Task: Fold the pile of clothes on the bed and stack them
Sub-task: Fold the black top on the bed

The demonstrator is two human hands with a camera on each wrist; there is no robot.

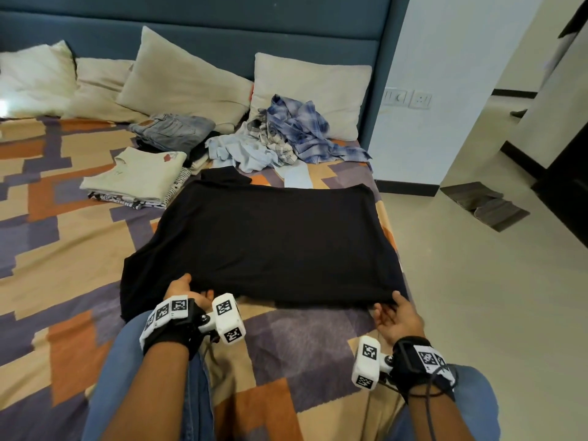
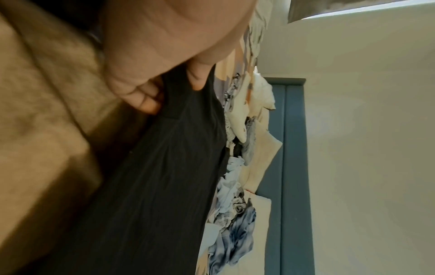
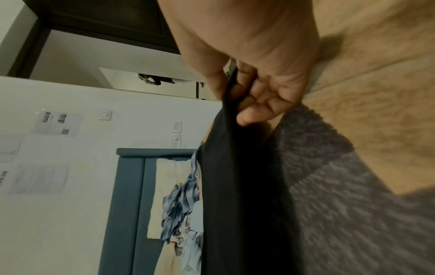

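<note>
Roughly midway, by my reading: two folded stacks [image 1: 140, 176] sit on the bed [image 1: 63, 249], and an unfolded pile [image 1: 286, 138] waits by the pillows. A black shirt [image 1: 270, 237] lies spread flat, its near edge pinched by the left hand [image 1: 186, 289] and right hand [image 1: 396, 316].

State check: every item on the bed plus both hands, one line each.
Black shirt: spread flat, near edge lifted.
Left hand: pinches the shirt's near edge.
Right hand: pinches the shirt's near right corner.
Cream stack: folded, stacked.
Jeans: folded, on a second stack.
Pile: crumpled, unfolded, against a pillow.
</note>
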